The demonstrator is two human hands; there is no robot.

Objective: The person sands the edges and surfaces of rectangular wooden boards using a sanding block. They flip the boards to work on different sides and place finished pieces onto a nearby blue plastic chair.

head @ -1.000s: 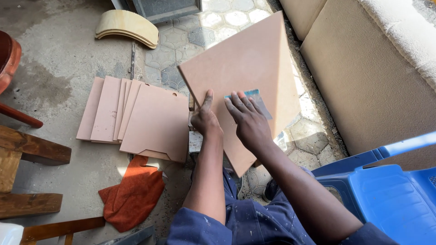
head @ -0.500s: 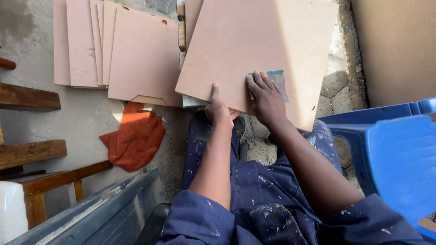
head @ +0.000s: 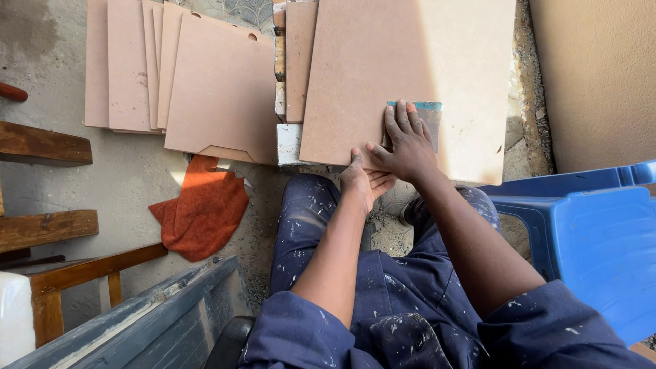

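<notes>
Right hand (head: 408,142): it is pressing a grey-and-teal sanding pad (head: 429,116) flat on the board (head: 410,61); the fingers (head: 400,123) are lying spread over the pad, holding it down rather than closing round it.
Left hand (head: 362,181): it is gripping the near edge of the board, thumb on top, the other fingers curled under the edge.
Board: it is lying across the knees, just beyond both hands, tilted slightly; the pad is sitting near its lower right part, under the right fingers.
Change: compared with a second ago, the board is filling more of the view and lying more square to the body; the right hand is staying on the pad at almost the same spot, so the rubbing seems to be continuing there.
Stack (head: 184,75): more boards are lying on the floor, to the left beyond the left fingers.
Cloth (head: 201,212): an orange rag is lying on the floor, left of the left hand.
Chair (head: 594,232): a blue plastic one is standing to the right of the right arm.
</notes>
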